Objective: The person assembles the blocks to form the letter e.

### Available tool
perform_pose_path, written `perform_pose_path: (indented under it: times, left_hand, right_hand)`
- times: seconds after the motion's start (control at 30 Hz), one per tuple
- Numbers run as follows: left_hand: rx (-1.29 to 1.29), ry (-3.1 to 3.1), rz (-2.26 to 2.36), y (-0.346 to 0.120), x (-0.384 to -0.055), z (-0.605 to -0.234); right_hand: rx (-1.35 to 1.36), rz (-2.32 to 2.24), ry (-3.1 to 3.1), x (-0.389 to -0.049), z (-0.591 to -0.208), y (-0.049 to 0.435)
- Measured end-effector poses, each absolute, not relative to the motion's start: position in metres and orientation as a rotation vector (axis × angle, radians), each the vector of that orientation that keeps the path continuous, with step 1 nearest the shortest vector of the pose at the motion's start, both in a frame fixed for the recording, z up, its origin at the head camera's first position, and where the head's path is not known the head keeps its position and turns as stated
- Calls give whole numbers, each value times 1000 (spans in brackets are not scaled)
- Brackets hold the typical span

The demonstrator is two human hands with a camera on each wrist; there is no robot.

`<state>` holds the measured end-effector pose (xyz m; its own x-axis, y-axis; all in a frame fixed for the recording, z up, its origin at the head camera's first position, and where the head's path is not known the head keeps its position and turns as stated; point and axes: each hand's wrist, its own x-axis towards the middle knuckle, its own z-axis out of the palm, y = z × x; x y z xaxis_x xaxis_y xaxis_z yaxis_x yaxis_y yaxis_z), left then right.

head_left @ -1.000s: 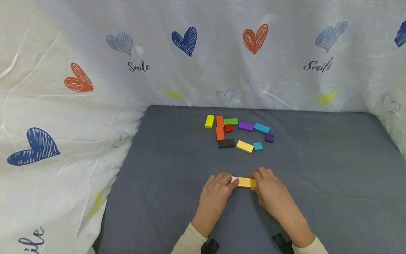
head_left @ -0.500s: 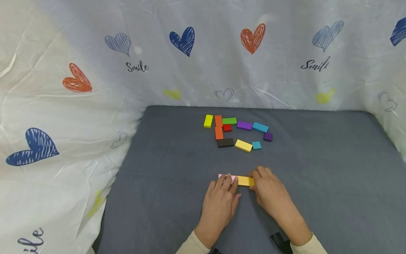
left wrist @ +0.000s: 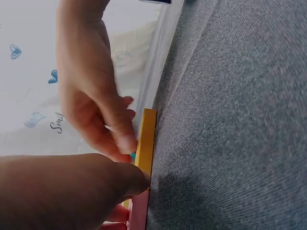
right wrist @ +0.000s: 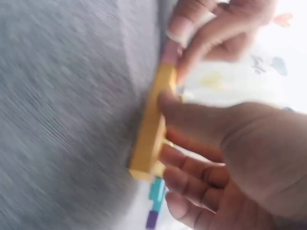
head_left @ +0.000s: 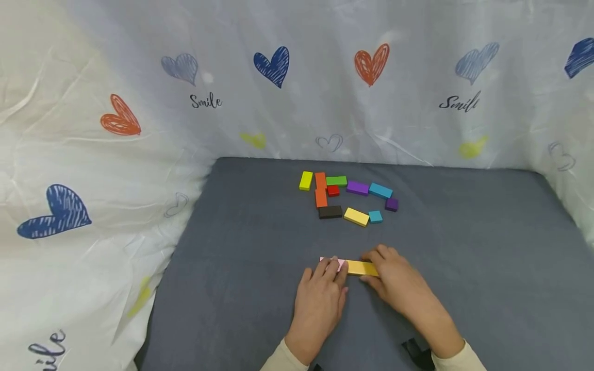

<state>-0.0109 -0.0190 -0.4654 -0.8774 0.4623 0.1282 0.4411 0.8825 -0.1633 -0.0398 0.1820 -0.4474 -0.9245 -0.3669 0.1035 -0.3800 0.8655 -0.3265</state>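
In the head view, a pink block (head_left: 341,264) and a yellow-orange block (head_left: 359,268) lie end to end in a row on the grey cloth. My left hand (head_left: 317,304) rests its fingers on the pink block, thumb off to the near side. My right hand (head_left: 403,286) is around the right part of the yellow-orange block, its thumb and fingers spread loosely on either side. From the right wrist, the whole length of the yellow-orange block (right wrist: 152,127) shows, and the right fingers (right wrist: 184,177) stand apart from its far end.
Further back lies an outline of blocks, including a black block (head_left: 330,212), a pale yellow block (head_left: 356,216), a purple block (head_left: 358,187) and a blue block (head_left: 381,190). A bright yellow block (head_left: 306,180) stands apart at its left. A heart-printed sheet (head_left: 297,118) hangs behind.
My left fingers have shifted along the pink block, baring its left end, and the thumb has come off. My right hand's grip has loosened, showing more of the yellow-orange block.
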Motion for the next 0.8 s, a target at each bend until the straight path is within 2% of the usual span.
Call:
perform_pose_path:
  times: [0.3,0.53,0.8]
  left_hand:
    - [-677,-2887,130,-19,-10,-467]
    - [-667,-2898,131,-20,-13,-466]
    - [-668,-2920,126,-20,-11,-468]
  right_hand:
    - [529,582,-2970,-69,-410,217]
    - [531,523,-2894,-105,-383,236]
    - [482,491,-2939,-143,-390,242]
